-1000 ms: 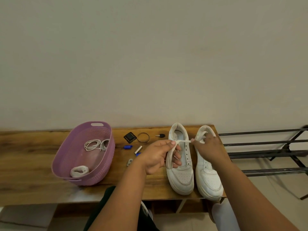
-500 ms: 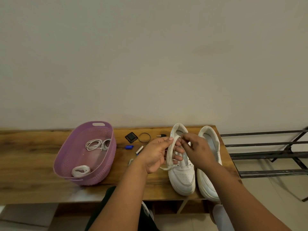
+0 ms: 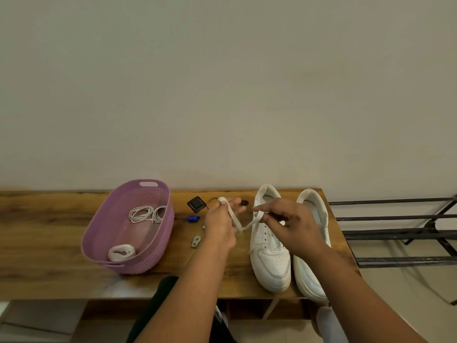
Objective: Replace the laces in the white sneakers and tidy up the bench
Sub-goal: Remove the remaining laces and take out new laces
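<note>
Change: since half a second ago the left hand (image 3: 220,226) has drawn away from the left sneaker toward the basket, and the lace now stretches between the two hands.
Lace: a flat white lace (image 3: 235,220) runs from the left hand's raised fingers, down across its palm side, then up to the right hand; it hangs in the air just left of the left sneaker.
Left hand: fingers curled round the lace, one end poking out above the fingertips.
Right hand: the right hand (image 3: 288,222) pinches the other part of the lace, over the left sneaker's opening.
Left sneaker: the left sneaker (image 3: 270,258) stands on the counter (image 3: 49,243), toe toward the person, eyelets bare where they show.
Right sneaker: the right sneaker (image 3: 312,276) stands just beside the left sneaker, on its right, partly hidden by the right forearm.
Small things: left of the left sneaker lie a black square piece (image 3: 196,204), a blue cap (image 3: 193,218) and a metal clip (image 3: 196,241).
Basket: a purple basket (image 3: 99,233) sits well left of the left sneaker, holding thin coiled laces (image 3: 146,214) and a rolled flat lace (image 3: 121,252).
Rack: a black metal rack (image 3: 395,233) stands right of the counter.
</note>
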